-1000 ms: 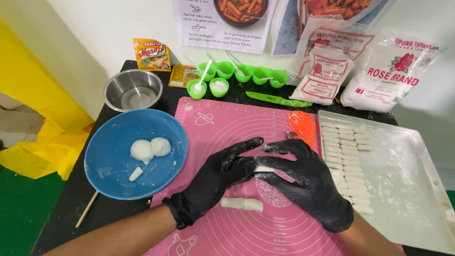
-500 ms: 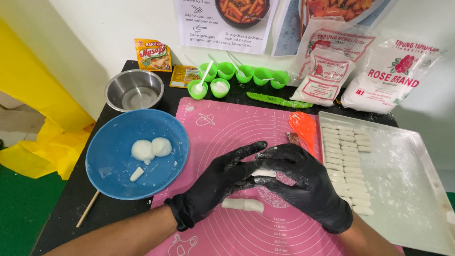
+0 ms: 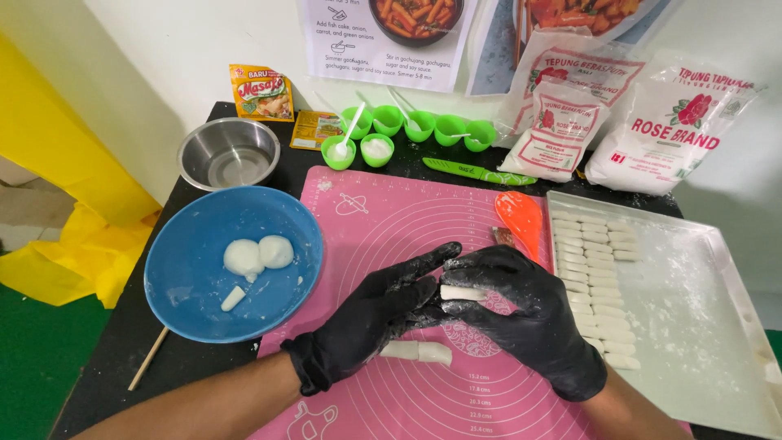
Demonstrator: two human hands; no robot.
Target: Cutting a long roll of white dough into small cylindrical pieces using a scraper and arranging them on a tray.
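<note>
Both my hands wear black gloves dusted with flour and meet over a pink silicone mat (image 3: 383, 220). My right hand (image 3: 521, 318) pinches a short white dough stick (image 3: 461, 292), and the fingers of my left hand (image 3: 383, 314) press against its left end. Another white dough piece (image 3: 417, 351) lies on the mat just below my left hand. A blue plate (image 3: 187, 269) to the left holds two dough balls (image 3: 259, 255) and a small dough bit (image 3: 233, 298).
A floured white tray (image 3: 700, 310) on the right carries rows of cut dough sticks (image 3: 595, 277). An orange scraper (image 3: 520, 218) and a green knife (image 3: 476, 171) lie beyond the mat. At the back are a steel bowl (image 3: 228, 155), green cups (image 3: 407, 126) and flour bags (image 3: 627, 122). A wooden skewer (image 3: 148, 358) lies left.
My hands have stayed together over the mat, shifting slightly while working the dough stick between the fingers. Nothing else has moved.
</note>
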